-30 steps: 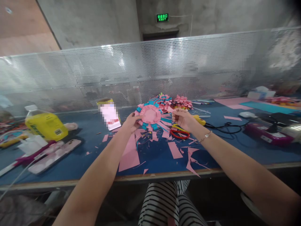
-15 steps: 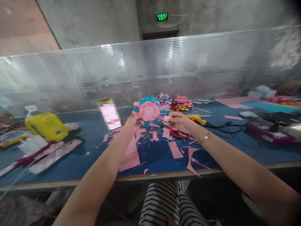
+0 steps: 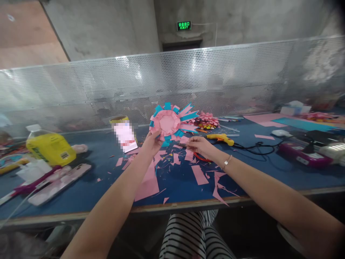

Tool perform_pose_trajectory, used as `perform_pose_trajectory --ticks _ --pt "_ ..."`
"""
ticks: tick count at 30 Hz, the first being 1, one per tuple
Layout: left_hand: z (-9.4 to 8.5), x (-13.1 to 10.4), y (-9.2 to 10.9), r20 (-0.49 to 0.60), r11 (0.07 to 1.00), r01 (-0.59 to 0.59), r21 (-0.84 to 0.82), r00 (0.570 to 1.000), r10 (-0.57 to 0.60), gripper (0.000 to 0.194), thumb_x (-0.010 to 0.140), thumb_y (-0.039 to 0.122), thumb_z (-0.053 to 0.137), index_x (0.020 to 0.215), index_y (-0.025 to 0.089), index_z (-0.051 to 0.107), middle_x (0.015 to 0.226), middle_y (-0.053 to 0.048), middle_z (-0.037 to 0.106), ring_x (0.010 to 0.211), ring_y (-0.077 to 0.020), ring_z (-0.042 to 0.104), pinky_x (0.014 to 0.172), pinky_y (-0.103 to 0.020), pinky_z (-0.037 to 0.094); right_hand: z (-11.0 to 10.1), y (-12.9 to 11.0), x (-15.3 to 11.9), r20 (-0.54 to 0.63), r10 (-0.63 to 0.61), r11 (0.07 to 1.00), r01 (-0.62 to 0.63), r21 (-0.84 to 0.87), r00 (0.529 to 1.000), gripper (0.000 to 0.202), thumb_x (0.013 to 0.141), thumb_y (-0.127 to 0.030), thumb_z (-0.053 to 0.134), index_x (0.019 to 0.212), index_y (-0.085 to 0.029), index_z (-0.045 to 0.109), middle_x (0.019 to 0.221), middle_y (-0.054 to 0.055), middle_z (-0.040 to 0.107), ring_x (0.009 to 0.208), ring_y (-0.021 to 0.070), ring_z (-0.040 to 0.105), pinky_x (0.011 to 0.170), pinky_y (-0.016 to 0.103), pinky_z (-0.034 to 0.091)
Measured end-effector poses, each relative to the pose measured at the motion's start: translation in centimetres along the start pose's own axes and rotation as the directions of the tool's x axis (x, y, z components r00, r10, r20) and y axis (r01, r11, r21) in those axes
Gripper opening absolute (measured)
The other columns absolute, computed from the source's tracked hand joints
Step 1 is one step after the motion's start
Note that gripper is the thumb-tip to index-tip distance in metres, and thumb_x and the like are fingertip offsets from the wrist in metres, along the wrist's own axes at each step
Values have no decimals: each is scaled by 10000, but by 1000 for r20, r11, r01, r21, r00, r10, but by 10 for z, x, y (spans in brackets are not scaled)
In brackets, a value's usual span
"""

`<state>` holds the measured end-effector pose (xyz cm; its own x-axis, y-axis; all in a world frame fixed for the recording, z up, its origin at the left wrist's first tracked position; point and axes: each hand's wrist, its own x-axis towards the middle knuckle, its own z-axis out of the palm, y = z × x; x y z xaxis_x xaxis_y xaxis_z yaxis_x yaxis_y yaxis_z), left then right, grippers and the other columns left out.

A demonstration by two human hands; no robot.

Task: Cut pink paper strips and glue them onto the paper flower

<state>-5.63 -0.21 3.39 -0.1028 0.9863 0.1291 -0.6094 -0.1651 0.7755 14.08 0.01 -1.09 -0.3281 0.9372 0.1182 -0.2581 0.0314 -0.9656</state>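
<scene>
A round pink and blue paper rosette (image 3: 167,122) with pointed strips fanning out on its right is raised above the table. My left hand (image 3: 154,143) pinches its lower left edge. Below the strips, my right hand (image 3: 198,145) has its fingers closed near a small pink paper piece (image 3: 184,140) and the dark tip of the red-handled scissors; which of these it grips is unclear. The red scissor handles (image 3: 201,157) show partly under that hand. Pink paper scraps (image 3: 199,175) lie scattered on the blue table (image 3: 178,190).
A yellow glue gun (image 3: 221,139) with a black cable lies right of my right hand. Behind it sits a pile of pink paper pieces (image 3: 207,120). On the left are a yellow bottle (image 3: 51,147), a phone (image 3: 60,185) and a lit screen (image 3: 125,135).
The rosette has been lifted slightly, and its strips now show fanned out to the right. My right hand has moved down and left, away from the strips.
</scene>
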Motion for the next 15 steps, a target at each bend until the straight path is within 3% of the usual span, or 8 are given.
perform_pose_trajectory --ticks 5,15 --pt "3 -4 -5 62 1000 27 3 998 -27 162 645 28 612 715 150 531 573 37 583 454 -48 535 392 -127 420 12 -2 0 -143 -83 989 98 108 986 244 521 -265 722 556 -174 499 585 -28 532 580 79 513 547 218 394" --pt "20 -17 -13 32 999 32 -18 999 -31 137 693 23 567 738 152 548 561 34 575 426 -43 506 404 -138 437 13 7 4 -94 -181 952 199 231 979 179 536 -179 680 565 -166 504 544 -53 512 539 63 509 563 211 392"
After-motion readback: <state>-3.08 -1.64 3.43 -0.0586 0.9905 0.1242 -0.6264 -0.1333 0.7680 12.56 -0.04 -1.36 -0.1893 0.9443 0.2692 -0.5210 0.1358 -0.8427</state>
